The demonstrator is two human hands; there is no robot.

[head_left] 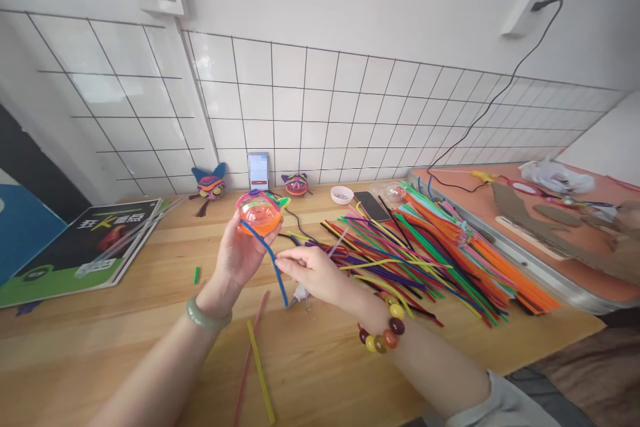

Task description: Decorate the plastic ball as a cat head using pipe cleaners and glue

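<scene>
My left hand [239,253] is wrapped round a small rounded craft piece [261,217], clear and orange with pink, purple and green pipe cleaner on its upper edge. From the front of that piece a blue pipe cleaner [277,273] slants down to the right. My right hand [313,271] pinches the blue strip near its middle, its fingers closed. Beneath my right hand, partly hidden, lies a glue gun [301,293] with its tip near the strip's lower end. A pink pipe cleaner [249,360] and a yellow one [261,373] cross on the wooden table [310,373] in front.
Many coloured pipe cleaners [395,260] spread over the right side. Behind stand two decorated figures [211,185], a lit phone [259,170] and a pink bowl [342,195]. A book [75,247] lies left; cardboard [550,233] and a person's blurred hand [627,220] are at right.
</scene>
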